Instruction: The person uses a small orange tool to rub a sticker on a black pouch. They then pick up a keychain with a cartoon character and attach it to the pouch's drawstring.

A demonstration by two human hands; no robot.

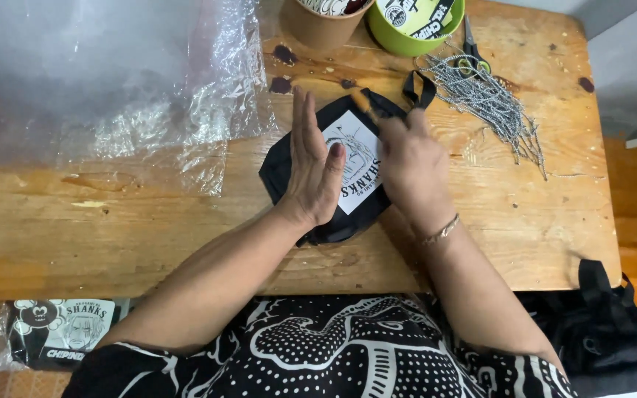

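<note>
Hands over a black bag on the wooden table; left hand open, fingers straight and together, edge and palm pressing the bag's left side, apparently to hold it flat; right hand curled, blurred, seems to pinch a small orange-tipped thing at the bag's top edge; what it is, cannot tell. White printed patch shows between the hands; bag's strap loop lies just beyond the right hand. Beyond and right of the right hand: heap of metal ball chains, scissors touching it. Beyond both hands: brown cup and green bowl, both holding printed stickers, within easy reach. Left of the left hand: crumpled clear plastic sheet. Below the left forearm, off the table edge: packed bag in plastic.
</note>
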